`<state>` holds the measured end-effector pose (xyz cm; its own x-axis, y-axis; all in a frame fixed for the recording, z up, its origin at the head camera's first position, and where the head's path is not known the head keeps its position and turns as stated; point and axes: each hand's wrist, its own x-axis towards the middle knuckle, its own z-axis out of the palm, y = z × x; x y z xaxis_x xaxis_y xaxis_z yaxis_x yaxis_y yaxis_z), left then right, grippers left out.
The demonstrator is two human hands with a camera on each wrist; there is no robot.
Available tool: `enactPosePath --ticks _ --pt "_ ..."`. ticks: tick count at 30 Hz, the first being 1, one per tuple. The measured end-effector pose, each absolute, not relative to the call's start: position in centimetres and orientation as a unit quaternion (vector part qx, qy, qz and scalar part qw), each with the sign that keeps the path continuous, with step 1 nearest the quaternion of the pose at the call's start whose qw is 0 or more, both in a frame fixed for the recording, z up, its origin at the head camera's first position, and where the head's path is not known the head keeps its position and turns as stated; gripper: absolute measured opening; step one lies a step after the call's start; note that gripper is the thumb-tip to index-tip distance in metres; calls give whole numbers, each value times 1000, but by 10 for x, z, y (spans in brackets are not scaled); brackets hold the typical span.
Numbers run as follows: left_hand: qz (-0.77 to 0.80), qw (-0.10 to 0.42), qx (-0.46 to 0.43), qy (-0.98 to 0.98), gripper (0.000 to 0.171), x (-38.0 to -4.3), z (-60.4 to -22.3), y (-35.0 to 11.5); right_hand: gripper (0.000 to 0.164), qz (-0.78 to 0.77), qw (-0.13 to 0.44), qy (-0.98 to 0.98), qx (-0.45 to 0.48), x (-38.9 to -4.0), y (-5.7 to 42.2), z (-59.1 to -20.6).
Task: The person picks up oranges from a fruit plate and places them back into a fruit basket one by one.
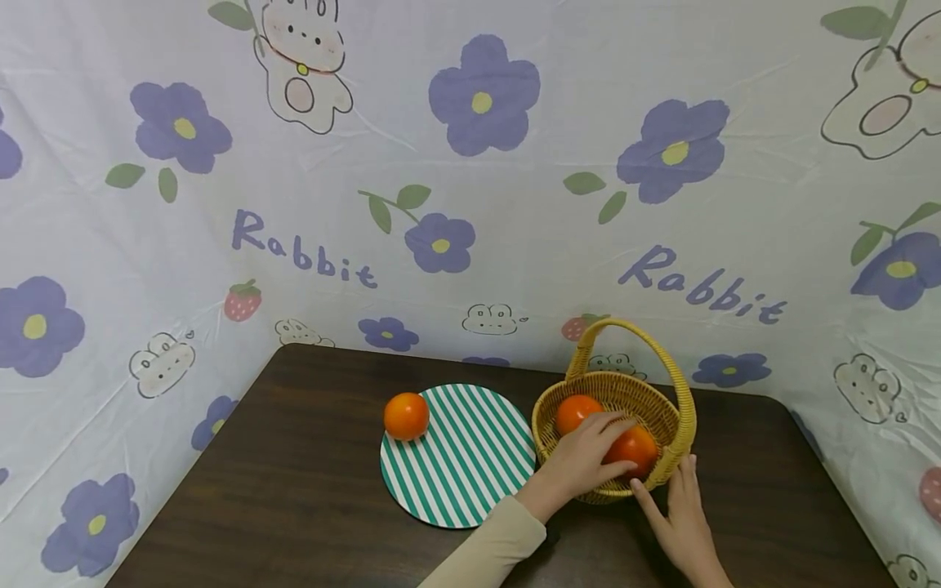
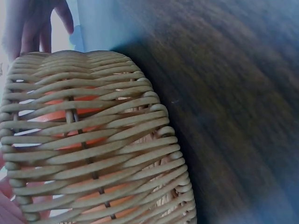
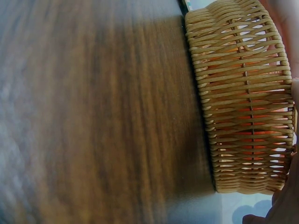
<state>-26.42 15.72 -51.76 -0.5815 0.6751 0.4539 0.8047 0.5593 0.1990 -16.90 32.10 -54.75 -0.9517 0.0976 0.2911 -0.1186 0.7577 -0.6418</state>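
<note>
A yellow wicker basket with a tall arched handle holds two round, glossy orange-red fruits. My left hand reaches over the near left rim and grips the nearer fruit, thumb on the near side and fingers across its top. Just behind those fingers lies the other fruit. My right hand is at the basket's near right side by the handle's foot, thumb and fingers straight and spread against the weave. In both wrist views, the woven wall shows the orange-red fruits through its gaps.
Left of the basket lies a round green-and-white striped mat. A single orange fruit sits on the mat's upper left edge. The dark wooden table ends at the back against a flowered cloth.
</note>
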Motion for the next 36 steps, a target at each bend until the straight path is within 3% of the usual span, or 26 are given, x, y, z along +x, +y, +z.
enactPosePath --ticks 36 --pt "-288 162 -384 -862 57 -246 -522 125 77 353 150 -923 8 -171 320 -549"
